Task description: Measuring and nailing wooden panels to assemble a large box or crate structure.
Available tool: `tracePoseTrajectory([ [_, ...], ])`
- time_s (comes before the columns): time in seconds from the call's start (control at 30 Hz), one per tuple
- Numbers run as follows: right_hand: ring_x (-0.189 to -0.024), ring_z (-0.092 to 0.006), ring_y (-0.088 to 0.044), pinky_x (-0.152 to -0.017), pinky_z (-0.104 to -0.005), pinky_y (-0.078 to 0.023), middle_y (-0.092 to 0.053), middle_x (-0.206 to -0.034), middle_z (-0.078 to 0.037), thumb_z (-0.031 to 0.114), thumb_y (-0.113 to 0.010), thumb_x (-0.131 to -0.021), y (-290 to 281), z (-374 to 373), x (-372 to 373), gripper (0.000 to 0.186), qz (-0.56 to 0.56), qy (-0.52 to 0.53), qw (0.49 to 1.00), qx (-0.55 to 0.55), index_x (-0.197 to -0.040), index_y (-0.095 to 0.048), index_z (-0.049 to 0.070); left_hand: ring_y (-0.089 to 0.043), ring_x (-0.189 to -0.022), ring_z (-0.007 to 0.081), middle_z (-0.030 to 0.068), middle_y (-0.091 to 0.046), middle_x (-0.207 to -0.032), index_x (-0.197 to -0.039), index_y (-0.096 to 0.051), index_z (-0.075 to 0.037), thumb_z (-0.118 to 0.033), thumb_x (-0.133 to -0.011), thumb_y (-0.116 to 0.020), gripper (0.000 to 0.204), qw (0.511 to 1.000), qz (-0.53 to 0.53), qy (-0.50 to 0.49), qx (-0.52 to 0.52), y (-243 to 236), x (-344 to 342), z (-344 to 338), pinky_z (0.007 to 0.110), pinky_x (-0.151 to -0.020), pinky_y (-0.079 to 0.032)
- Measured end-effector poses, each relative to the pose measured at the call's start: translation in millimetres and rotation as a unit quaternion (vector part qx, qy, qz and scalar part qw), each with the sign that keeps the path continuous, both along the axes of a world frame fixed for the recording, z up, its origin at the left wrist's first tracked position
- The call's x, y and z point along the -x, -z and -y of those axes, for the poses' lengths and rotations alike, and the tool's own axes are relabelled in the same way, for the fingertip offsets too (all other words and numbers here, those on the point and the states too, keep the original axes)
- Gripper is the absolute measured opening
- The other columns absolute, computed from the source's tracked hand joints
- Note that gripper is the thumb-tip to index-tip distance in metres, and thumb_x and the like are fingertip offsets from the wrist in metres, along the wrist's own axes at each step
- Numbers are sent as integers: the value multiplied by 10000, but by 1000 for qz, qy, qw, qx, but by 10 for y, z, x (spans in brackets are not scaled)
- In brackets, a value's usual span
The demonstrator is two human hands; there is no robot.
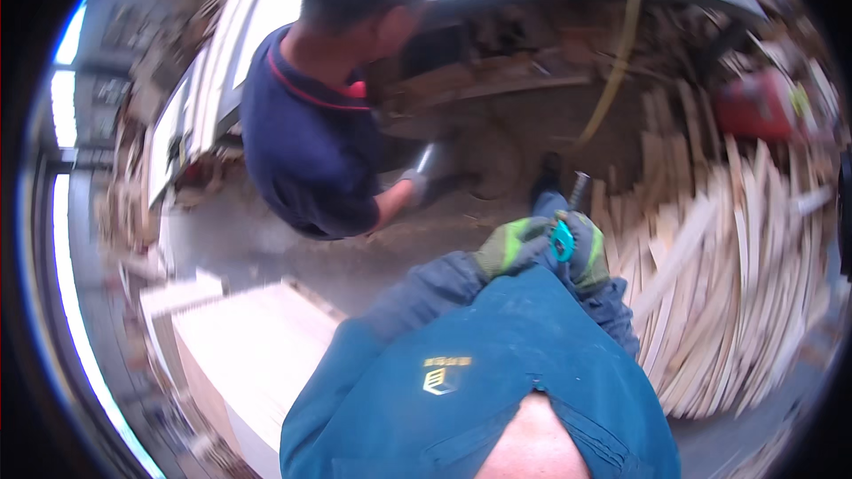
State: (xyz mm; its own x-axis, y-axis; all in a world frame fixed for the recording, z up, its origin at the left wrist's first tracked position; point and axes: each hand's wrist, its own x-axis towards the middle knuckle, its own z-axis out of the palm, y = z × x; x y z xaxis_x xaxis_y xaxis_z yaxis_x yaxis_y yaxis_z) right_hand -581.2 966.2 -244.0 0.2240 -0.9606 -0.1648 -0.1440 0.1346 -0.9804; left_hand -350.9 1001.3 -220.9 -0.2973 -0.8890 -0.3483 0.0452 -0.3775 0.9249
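Both my hands wear grey and lime-green gloves and meet in front of my teal jacket. My right hand [587, 254] is closed round a small teal tool [562, 241] with a rounded body; its exact kind is not clear. A short grey metal strip [579, 190] sticks up above this glove and seems to belong to the tool. My left hand [512, 246] is closed right beside it, fingertips near the tool; what they hold is hidden.
A co-worker in a dark blue shirt [306, 142] stands ahead left, a gloved hand [414, 186] near a bright metal piece. Many wooden strips [710, 293] lie in a heap at right. Pale boards [257, 337] are stacked at lower left. A yellow hose [619, 62] hangs from the bench; a red container [754, 106] stands beyond.
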Motion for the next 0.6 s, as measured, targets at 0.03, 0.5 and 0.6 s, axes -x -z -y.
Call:
tracePoseTrajectory([
  [0.03, -973, -319, -815, -842, -425, -647, -810, -1105, -191, 56, -817, -1055, -122, 355, 9, 309, -105, -34, 949, 296, -1357, -828, -5, -770, -1377, 200, 113, -830, -1500, -1631, -728, -5, -183, -1198, -793, 472, 998, 46, 17, 27, 93, 34, 240, 399, -1183, -624],
  [0.5, -998, -220, -793, -912, -416, -668, -799, -1116, -71, 321, -632, -1254, 385, 5054, -591, 316, 283, -10, 899, -335, -1283, -769, 38, -771, -1485, 326, 244, -783, -1572, -1891, -401, 23, -427, -996, -957, 1146, 970, 199, -136, 24, -10, -89, 4502, 448, -1273, -598],
  [0.6, -988, -180, -797, -897, -377, -668, -804, -1137, -34, 359, -596, -1295, 252, 5890, -617, 342, 359, -7, 840, -406, -1308, -780, 71, -786, -1452, 355, 240, -781, -1566, -1849, -476, -54, -447, -953, -989, 1105, 967, 212, -136, 36, -529, 49, 5385, 462, -1233, -607],
])
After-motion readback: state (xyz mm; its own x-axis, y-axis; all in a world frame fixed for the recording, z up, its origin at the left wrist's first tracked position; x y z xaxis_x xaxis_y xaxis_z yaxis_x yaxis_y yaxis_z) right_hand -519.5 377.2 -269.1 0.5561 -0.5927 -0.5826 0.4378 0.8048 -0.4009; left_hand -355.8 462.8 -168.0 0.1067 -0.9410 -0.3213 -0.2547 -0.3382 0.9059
